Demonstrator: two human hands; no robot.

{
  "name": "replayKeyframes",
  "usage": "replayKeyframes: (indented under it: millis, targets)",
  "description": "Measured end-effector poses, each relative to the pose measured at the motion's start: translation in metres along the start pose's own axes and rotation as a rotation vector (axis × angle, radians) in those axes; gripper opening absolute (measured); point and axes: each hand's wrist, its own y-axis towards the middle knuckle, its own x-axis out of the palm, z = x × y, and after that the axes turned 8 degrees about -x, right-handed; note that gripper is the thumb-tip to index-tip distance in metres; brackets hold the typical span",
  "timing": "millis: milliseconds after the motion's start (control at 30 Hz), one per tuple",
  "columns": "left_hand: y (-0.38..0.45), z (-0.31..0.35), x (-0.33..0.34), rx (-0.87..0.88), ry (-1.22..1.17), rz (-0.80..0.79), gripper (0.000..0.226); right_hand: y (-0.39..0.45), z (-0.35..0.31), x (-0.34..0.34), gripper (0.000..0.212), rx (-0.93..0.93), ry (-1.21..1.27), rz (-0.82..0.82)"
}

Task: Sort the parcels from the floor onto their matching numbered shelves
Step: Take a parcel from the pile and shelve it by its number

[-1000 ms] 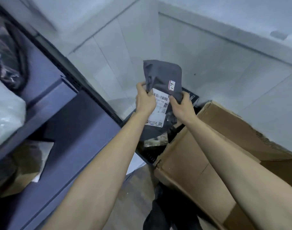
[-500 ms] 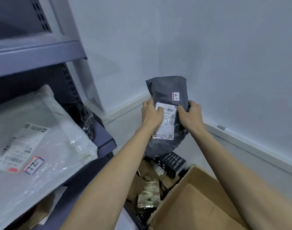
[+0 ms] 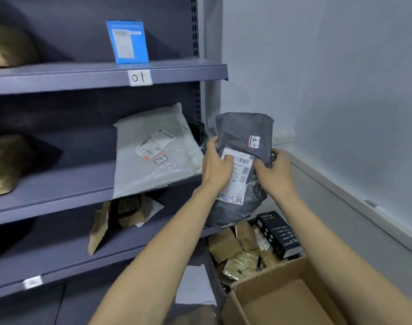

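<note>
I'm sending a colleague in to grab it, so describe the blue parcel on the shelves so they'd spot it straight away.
Find the grey-blue shelving unit against the wall and its shelf tagged 01. The blue parcel stands upright just above that tag, leaning on the back panel. It is the only bright blue item; its neighbours are brown, white or grey.

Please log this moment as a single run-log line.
left hand + right hand: hold grey parcel | beside shelf | not yet placed

Dark grey parcel with white barcode label, white mailer, blue-grey shelf, blue card.
</note>
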Motion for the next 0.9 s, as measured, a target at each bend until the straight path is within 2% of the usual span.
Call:
replayKeyframes:
  millis: [167,300,433,500,667,767,900]
  targets:
    - [-0.061,-0.023,-0.087,-0.08,0.05,0.135,0.07,-0.061,-0.023,0.059,0.059,-0.012,0.081,-0.187]
    - [-0.105,-0.045,-0.165,-0.129,0.05,0.271,0.061,-0.118,-0.054,0.116,0.042,-0.051,0.126,-0.319]
    - [-0.147,-0.064,-0.246,-0.194,0.076,0.4,0.054,-0.182,-0.105,0.166,0.048,-0.099,0.178,-0.408]
    - [-0.167,-0.074,-0.289,-0.205,0.084,0.442,0.052,-0.212,-0.13,0.191,0.042,-0.124,0.201,-0.464]
    - [-0.216,-0.103,-0.404,-0.221,0.129,0.522,0.052,-0.293,-0.19,0.267,0.03,-0.185,0.22,-0.561]
    - [-0.242,-0.125,-0.472,-0.244,0.168,0.578,0.053,-0.343,-0.222,0.314,0.046,-0.195,0.235,-0.605]
    - [-0.272,-0.142,-0.551,-0.26,0.2,0.623,0.055,-0.398,-0.263,0.366,0.034,-0.231,0.268,-0.628]
